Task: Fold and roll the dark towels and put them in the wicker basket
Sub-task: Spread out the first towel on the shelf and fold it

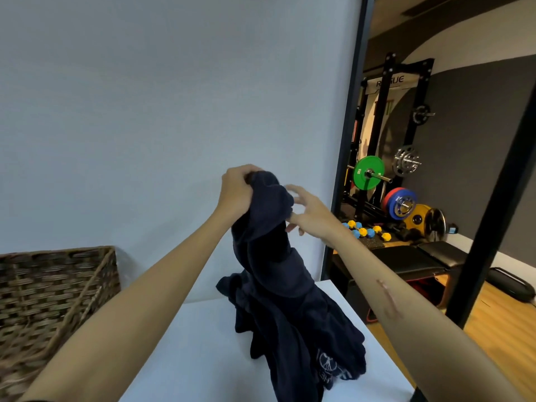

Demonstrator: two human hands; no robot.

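A dark navy towel (278,280) hangs bunched above the white table (197,343), its lower part resting on the tabletop with a pale printed mark near the bottom. My left hand (236,191) is shut on the towel's top edge, holding it up. My right hand (307,211) is just to the right of the raised part, fingers spread and touching the cloth without gripping it. The wicker basket (55,288) stands at the left on the table; its inside is not visible.
A plain pale wall is close behind the table. To the right, past a black frame post (493,216), is a gym area with a rack (385,134), coloured weight plates, dumbbells and a black bench on a wooden floor. The table's right edge runs near my right forearm.
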